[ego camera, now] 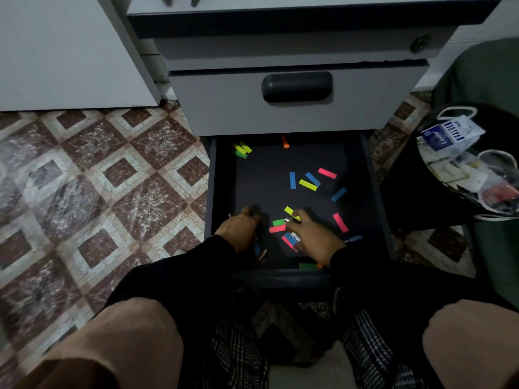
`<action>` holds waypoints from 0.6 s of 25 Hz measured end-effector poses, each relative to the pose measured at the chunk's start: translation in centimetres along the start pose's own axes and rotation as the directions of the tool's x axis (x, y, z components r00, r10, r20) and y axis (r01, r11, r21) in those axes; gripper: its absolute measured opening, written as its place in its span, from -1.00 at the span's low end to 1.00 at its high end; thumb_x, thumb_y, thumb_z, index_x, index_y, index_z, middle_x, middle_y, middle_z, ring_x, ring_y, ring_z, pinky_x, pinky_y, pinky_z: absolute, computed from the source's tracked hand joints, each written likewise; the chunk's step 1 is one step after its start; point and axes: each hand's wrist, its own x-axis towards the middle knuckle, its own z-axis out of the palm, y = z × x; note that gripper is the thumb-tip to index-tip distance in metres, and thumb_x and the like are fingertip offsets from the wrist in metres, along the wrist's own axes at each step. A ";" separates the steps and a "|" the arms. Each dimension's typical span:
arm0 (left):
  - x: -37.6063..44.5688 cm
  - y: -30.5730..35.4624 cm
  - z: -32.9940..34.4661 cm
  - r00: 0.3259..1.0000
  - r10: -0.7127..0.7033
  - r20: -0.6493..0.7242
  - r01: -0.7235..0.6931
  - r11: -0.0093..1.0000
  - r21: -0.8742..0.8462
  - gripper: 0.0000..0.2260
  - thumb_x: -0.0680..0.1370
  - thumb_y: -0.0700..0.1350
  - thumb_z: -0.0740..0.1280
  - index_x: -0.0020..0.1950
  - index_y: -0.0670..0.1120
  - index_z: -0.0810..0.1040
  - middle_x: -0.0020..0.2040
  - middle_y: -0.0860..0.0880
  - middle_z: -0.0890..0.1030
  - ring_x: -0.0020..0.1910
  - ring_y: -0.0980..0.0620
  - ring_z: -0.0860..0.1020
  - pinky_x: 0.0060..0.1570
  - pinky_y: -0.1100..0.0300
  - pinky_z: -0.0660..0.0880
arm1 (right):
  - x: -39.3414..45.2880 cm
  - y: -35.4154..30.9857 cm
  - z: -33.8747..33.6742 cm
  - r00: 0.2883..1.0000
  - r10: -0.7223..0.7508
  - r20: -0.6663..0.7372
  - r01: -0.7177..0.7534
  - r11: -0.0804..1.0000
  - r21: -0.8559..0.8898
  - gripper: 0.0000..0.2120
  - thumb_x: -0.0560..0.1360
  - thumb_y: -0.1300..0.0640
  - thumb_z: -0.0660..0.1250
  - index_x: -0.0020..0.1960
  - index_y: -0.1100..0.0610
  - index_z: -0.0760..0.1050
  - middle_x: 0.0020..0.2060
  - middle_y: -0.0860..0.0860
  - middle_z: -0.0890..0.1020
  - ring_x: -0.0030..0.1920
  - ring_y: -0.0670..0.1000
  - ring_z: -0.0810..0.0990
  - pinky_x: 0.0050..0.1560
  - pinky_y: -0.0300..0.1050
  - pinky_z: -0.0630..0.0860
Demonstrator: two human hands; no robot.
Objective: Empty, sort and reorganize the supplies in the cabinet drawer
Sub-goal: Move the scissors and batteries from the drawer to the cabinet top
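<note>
The right hand's fingers (295,217) are curled round a small shiny thing (288,219); what it is cannot be told. The right hand (314,237) rests low in the open drawer (222,178). The left hand (241,228) has its fingers bent down on the drawer floor, and it is too dark to tell if they hold anything. All round lie little colored paper strips (308,184): blue, yellow, pink, green, orange. Above is a shut gray drawer with a dark handle (297,87). A black bin (404,175) full of trash stands to the right on the tiled floor (98,169).
</note>
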 end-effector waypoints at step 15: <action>0.7 -0.4 0.4 0.994 -0.086 -0.062 0.081 0.994 -0.072 -0.60 0.58 -0.19 0.21 0.42 -0.08 0.32 0.35 -0.20 0.29 0.20 -0.22 0.51 0.20 0.01 0.44 | 1.6 0.4 -1.8 0.999 -0.033 0.003 0.033 0.986 -0.164 -0.31 0.38 -0.03 0.44 0.44 -0.07 0.25 0.39 0.00 0.25 0.36 0.07 0.29 0.33 0.02 0.35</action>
